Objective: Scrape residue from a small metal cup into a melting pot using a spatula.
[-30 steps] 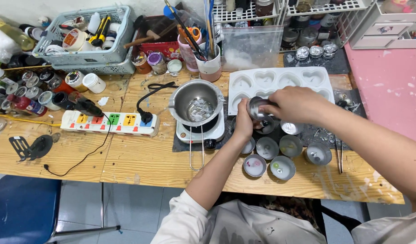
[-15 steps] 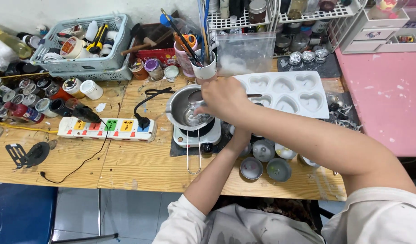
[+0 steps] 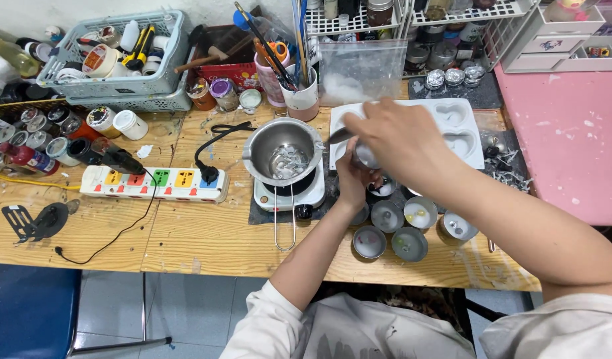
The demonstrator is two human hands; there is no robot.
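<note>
My left hand point(image 3: 351, 178) grips a small shiny tin point(image 3: 366, 155) beside the pot point(image 3: 283, 151), above the heart mould point(image 3: 467, 143). My right hand point(image 3: 400, 136) pinches a dark tool point(image 3: 340, 135), covering most of the tin.

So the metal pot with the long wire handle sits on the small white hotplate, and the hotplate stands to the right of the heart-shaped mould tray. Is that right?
Not quite. The metal pot does sit on the small white hotplate, but the head view shows the hotplate to the left of the heart-shaped mould tray, not to its right.
</note>
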